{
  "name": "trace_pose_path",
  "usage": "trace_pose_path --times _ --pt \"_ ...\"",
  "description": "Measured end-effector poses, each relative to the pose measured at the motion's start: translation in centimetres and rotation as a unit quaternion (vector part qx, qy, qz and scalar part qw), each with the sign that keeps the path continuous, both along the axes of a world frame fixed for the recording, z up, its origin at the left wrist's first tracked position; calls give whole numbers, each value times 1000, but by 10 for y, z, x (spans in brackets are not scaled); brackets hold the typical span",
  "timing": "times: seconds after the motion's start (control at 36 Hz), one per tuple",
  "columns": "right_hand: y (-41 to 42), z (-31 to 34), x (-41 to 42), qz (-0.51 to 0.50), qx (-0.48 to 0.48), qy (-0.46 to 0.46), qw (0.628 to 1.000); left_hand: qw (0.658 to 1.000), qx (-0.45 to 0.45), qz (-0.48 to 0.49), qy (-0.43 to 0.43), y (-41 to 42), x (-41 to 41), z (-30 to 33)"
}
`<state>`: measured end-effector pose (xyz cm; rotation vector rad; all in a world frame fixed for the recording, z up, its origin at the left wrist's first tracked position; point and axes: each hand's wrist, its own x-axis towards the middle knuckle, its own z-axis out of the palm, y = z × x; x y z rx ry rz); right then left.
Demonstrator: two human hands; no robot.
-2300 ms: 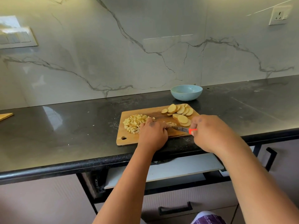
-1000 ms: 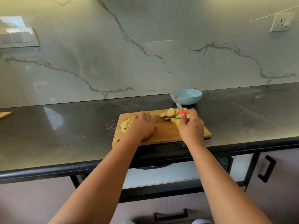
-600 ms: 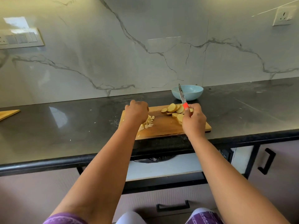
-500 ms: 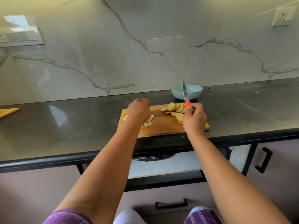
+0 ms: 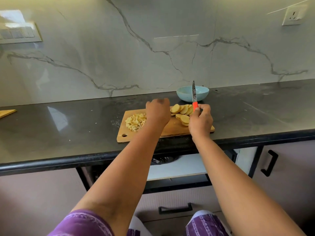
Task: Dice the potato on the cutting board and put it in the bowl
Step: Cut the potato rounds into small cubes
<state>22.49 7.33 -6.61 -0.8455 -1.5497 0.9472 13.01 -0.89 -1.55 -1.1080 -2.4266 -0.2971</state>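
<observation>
With our right hand [image 5: 200, 119] gripping the knife [image 5: 194, 96] upright and our left hand [image 5: 157, 113] curled over the cutting board [image 5: 170, 132], we judged the potato slices [image 5: 183, 113] light, stiff and slippery, best pinched by their edges.

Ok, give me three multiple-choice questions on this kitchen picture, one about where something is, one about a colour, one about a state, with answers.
1. Where is the bowl?
A. On the counter behind the cutting board
B. On the board
C. In the drawer

2. What colour is the knife handle?
A. Black
B. Orange-red
C. Blue

3. How is the knife held?
A. Flat on the board
B. Blade pointing up, in the right hand
C. Inside the bowl

Answers: 1 A, the bowl stands past the board's far edge. 2 B, the handle shows bright orange-red above the fingers. 3 B, the blade rises upright.
</observation>
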Motion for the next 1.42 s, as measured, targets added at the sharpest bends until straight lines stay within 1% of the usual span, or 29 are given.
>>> trace_pose_path --times 0.06,0.08,0.14,0.19,0.28,0.33,0.42,0.5,0.61,0.69,0.75,0.86,1.0,1.08,1.22,1.28,1.42 --pt "0 1 0 -2 4 -2 1000 999 -11 -20 -26 7 -3 -1" --pt "0 2 1 -2 6 -1 1000 997 -6 -50 -61 10 -4 -1" --pt "0 3 2 -1 9 1 1000 980 13 -133 -145 14 -1 -1" --pt "0 2 3 -1 10 5 1000 963 8 -187 -193 15 6 -4" --pt "-1 -1 2 1 11 1 1000 962 -33 -186 -197 17 10 -12" --pt "0 -3 1 5 10 1 1000 962 -40 -179 -204 20 7 -18" --pt "2 -3 0 6 13 -1 1000 953 -4 -180 -244 22 7 -19" --pt "2 -3 0 5 10 -4 1000 931 41 -183 -313 25 9 -19" --pt "2 -3 0 5 8 -4 1000 911 54 -164 -373 29 10 -19" --pt "1 -2 1 7 11 -1 1000 919 101 -126 -359 33 10 -17" --pt "1 -1 2 2 8 2 1000 926 115 -107 -344 35 10 -17" --pt "1 -2 2 -6 3 4 1000 934 86 -92 -336 38 16 -15" --pt "-1 -1 3 0 14 -5 1000 918 103 -73 -376 44 18 -12" --pt "-3 0 3 2 14 -7 1000 914 81 -81 -389 45 20 -13" --pt "-4 1 5 1 15 -7 1000 940 44 -79 -328 45 22 -10" --pt "-4 1 5 0 17 -7 1000 944 30 -76 -319 43 24 -8" --pt "-2 0 5 -5 14 -8 1000 925 40 -73 -372 46 25 -12"
